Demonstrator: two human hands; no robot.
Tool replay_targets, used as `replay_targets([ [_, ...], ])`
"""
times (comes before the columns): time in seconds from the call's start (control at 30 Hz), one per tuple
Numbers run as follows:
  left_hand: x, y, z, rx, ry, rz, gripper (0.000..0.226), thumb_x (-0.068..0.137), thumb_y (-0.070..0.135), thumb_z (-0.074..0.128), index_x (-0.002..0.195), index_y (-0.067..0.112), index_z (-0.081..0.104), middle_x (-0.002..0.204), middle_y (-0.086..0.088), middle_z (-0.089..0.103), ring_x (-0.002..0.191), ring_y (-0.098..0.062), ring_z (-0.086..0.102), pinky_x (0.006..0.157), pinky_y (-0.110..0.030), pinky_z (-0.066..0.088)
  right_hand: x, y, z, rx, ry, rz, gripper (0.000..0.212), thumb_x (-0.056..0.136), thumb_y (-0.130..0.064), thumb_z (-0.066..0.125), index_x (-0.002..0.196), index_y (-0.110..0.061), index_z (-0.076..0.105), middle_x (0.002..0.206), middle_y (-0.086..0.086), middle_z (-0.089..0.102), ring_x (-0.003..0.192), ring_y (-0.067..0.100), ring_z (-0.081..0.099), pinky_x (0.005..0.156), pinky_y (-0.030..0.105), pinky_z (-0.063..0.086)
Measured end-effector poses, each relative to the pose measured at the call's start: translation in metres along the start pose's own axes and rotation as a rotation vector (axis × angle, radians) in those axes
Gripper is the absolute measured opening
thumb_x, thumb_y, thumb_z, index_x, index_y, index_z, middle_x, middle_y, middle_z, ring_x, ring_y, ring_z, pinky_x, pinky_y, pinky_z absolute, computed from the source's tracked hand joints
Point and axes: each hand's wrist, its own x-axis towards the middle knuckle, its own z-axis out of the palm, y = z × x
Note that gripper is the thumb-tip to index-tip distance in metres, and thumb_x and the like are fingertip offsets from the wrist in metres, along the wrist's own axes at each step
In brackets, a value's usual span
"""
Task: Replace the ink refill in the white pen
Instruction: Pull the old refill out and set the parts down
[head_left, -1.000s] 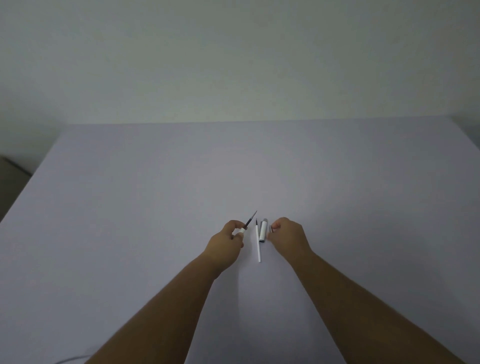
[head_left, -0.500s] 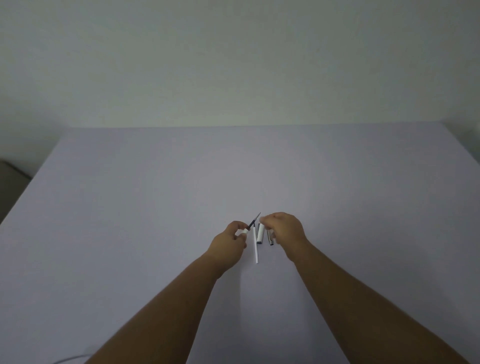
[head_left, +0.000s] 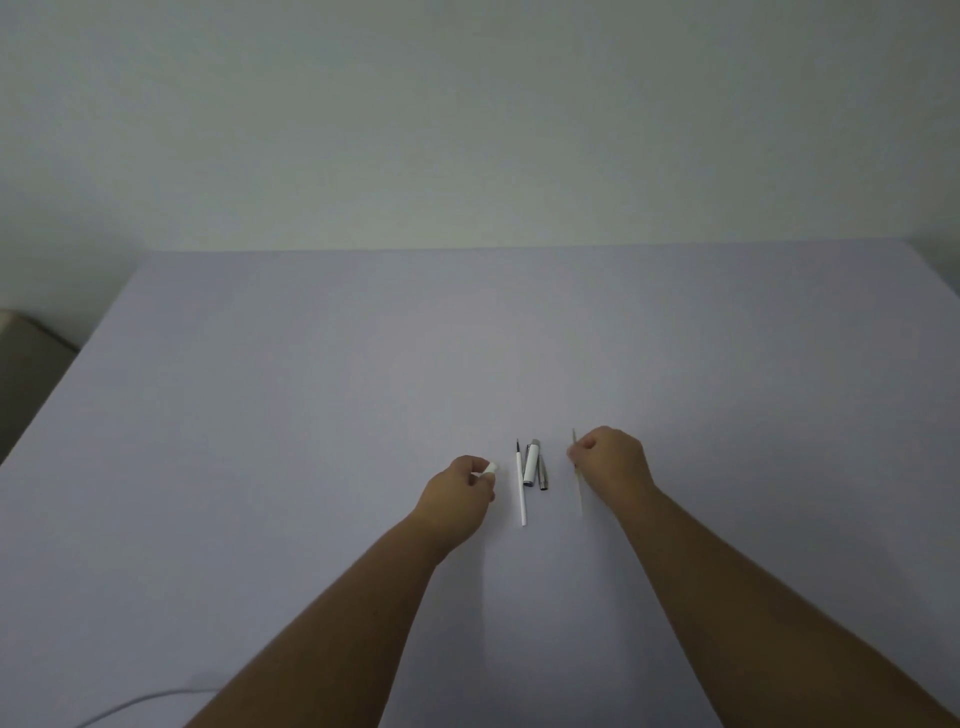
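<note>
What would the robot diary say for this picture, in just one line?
left hand: holds white pen piece | right hand: holds thin refill | table: white refill, pen parts between hands

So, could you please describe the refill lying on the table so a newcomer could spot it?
On the pale table, look between the two hands. The refill is the thin white stick with a dark tip, leftmost of the loose parts and longer than the stubby pen pieces beside it.

Refill (head_left: 521, 486) lies left of cap (head_left: 532, 464) on table (head_left: 311, 415).
</note>
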Motion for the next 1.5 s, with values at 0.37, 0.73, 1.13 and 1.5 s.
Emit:
replay_targets([
  [0.37, 0.003, -0.002, 0.002, 0.044, -0.008, 0.013, 0.024, 0.093, 0.021, 0.043, 0.114, 0.022, 0.055, 0.105, -0.006, 0.06, 0.086, -0.024, 0.057, 0.079, -0.036, 0.051, 0.005, 0.011, 0.019, 0.03, 0.031, 0.012, 0.015, 0.083, -0.025, 0.065, 0.073, -0.015, 0.063, 0.081, 0.006, 0.065, 0.08, 0.023, 0.06, 0.072, 0.027, 0.044],
  [0.73, -0.003, 0.002, -0.003, 0.117, 0.029, 0.063, 0.026, 0.093, 0.024, 0.048, 0.118, 0.02, 0.054, 0.106, -0.005, 0.059, 0.094, -0.028, 0.061, 0.087, -0.042, 0.053, -0.015, -0.002, 0.019, -0.032, 0.079, -0.082, 0.018, 0.085, -0.027, 0.058, 0.077, -0.011, 0.063, 0.089, 0.013, 0.068, 0.09, 0.031, 0.063, 0.075, 0.034, 0.048],
  [1.13, -0.008, -0.016, -0.009, 0.152, 0.129, 0.063, 0.02, 0.088, 0.027, 0.058, 0.107, 0.021, 0.058, 0.093, 0.006, 0.057, 0.083, -0.013, 0.053, 0.071, -0.024, 0.041, -0.046, -0.016, 0.064, -0.262, 0.0, -0.108, 0.022, 0.087, -0.02, 0.054, 0.097, -0.004, 0.065, 0.098, 0.013, 0.07, 0.089, 0.029, 0.067, 0.065, 0.029, 0.047],
  [1.5, -0.008, -0.018, -0.01, 0.166, 0.125, 0.077, 0.014, 0.084, 0.027, 0.064, 0.098, 0.025, 0.063, 0.088, 0.006, 0.061, 0.074, -0.011, 0.055, 0.062, -0.021, 0.043, -0.047, -0.037, 0.043, 0.512, -0.016, 0.011, 0.012, 0.08, -0.02, 0.058, 0.077, -0.011, 0.066, 0.064, -0.002, 0.063, 0.065, 0.017, 0.061, 0.057, 0.024, 0.044],
])
